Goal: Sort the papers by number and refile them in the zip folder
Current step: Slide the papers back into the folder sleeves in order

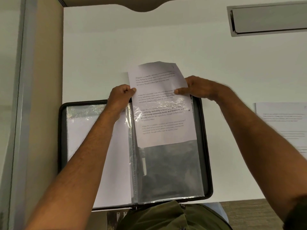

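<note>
Papers (163, 103): three; hands: two.

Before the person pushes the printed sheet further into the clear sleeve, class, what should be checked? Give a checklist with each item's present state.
1. Both hands hold the white printed sheet: left hand and right hand pinch its edges. Ok.
2. Sheet has entered the clear plastic sleeve: ok, lower part inside.
3. Sheet fully seated: not ok, top sticks out.
4. Sheet straight: not ok, slightly tilted.
5. Black zip folder lies open flat on the white desk: ok.
6. Page number correct: cannot tell.
</note>
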A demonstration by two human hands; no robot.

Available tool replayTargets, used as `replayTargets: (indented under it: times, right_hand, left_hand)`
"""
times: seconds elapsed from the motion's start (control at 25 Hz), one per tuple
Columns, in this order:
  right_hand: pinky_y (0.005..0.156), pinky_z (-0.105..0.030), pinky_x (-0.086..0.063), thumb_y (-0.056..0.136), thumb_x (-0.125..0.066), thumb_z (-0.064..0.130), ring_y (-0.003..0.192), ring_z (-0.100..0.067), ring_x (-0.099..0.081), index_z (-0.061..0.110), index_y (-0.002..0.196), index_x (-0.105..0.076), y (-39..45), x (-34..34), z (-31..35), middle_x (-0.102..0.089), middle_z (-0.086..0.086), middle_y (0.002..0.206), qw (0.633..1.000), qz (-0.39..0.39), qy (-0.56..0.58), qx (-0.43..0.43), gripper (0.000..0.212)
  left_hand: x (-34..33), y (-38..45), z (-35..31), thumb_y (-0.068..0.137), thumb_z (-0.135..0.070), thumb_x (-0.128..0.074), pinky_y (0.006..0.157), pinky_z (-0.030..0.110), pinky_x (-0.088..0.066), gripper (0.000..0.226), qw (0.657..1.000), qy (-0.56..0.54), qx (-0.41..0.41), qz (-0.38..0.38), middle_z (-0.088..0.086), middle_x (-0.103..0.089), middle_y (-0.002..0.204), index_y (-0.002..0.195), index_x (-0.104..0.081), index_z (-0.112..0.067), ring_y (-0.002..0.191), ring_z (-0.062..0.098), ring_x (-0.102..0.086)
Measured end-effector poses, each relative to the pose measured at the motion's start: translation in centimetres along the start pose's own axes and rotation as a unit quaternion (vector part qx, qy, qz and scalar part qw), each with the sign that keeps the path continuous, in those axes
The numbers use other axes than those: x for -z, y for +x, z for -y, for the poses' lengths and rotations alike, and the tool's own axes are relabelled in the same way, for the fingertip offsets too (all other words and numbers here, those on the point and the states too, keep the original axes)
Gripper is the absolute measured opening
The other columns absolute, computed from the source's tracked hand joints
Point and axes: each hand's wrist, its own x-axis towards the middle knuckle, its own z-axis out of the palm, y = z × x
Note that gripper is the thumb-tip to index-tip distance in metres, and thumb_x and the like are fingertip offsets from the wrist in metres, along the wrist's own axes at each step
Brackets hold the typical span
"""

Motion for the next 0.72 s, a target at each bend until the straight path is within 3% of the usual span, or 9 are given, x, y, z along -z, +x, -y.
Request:
replayTargets:
  times: [0.12,0.32,0.4,0.52,0.6,0.72]
  right_hand:
    - [0.093,-0.029,-0.057,0.097,-0.072,0.038,0.101,-0.018,-0.073,0.021,0.118,-0.073,0.1,0.1,0.1,-0.077,0.002,0.111,0.999,-0.011,-0.018,-0.027,0.027]
    - [0.081,-0.025,-0.06,0.101,-0.068,0.031,0.093,-0.012,-0.078,0.019,0.118,-0.075,0.2,-0.5,0.6,-0.08,0.006,0.106,0.992,-0.073,0.1,0.016,0.021]
    - [0.078,-0.023,-0.058,0.102,-0.066,0.029,0.093,-0.013,-0.077,0.019,0.116,-0.074,0.3,-0.5,0.7,-0.078,0.006,0.106,0.996,-0.064,0.062,0.016,0.019]
    - [0.095,-0.034,-0.057,0.101,-0.068,0.03,0.106,-0.025,-0.072,0.014,0.122,-0.072,0.4,0.0,0.5,-0.075,-0.005,0.116,1.0,-0.012,-0.013,-0.016,0.027]
    - [0.104,-0.041,-0.054,0.1,-0.069,0.032,0.11,-0.027,-0.07,0.015,0.124,-0.071,0.3,0.2,0.4,-0.075,-0.006,0.118,0.998,0.021,-0.048,-0.035,0.03]
    - [0.104,-0.04,-0.054,0.098,-0.072,0.032,0.109,-0.025,-0.071,0.016,0.127,-0.07,0.2,0.2,1.0,-0.075,-0.004,0.119,0.996,0.016,-0.071,-0.044,0.033]
  left_hand:
    - [0.1,0.2,0.3,0.096,-0.028,-0.069,0.073,0.032,-0.046,0.03,1.0,0.02,0.011,0.011,0.003,-0.064,0.077,0.071,-0.062,-0.013,0.072,0.016,-0.055]
    - [1.4,0.6,0.4,0.087,-0.036,-0.071,0.084,0.038,-0.047,0.046,0.994,0.036,0.028,0.098,0.017,-0.071,0.094,0.097,-0.063,0.009,0.085,0.02,-0.058]
    - [1.5,0.6,0.1,0.083,-0.042,-0.071,0.083,0.037,-0.046,0.053,0.994,0.029,0.028,0.097,0.015,-0.069,0.094,0.1,-0.063,0.008,0.086,0.019,-0.057]
    - [0.9,0.5,-0.3,0.093,-0.035,-0.071,0.079,0.032,-0.044,0.043,0.997,0.012,0.022,0.066,0.009,-0.064,0.091,0.101,-0.065,0.006,0.083,0.018,-0.054]
    - [0.4,0.6,-0.3,0.096,-0.03,-0.069,0.073,0.03,-0.043,0.034,0.999,0.015,0.017,0.048,0.007,-0.062,0.085,0.094,-0.067,0.003,0.077,0.017,-0.053]
    - [0.3,0.5,-0.1,0.096,-0.029,-0.069,0.065,0.029,-0.035,0.033,0.998,0.041,0.017,0.041,0.004,-0.052,0.071,0.071,-0.057,-0.012,0.067,0.017,-0.044]
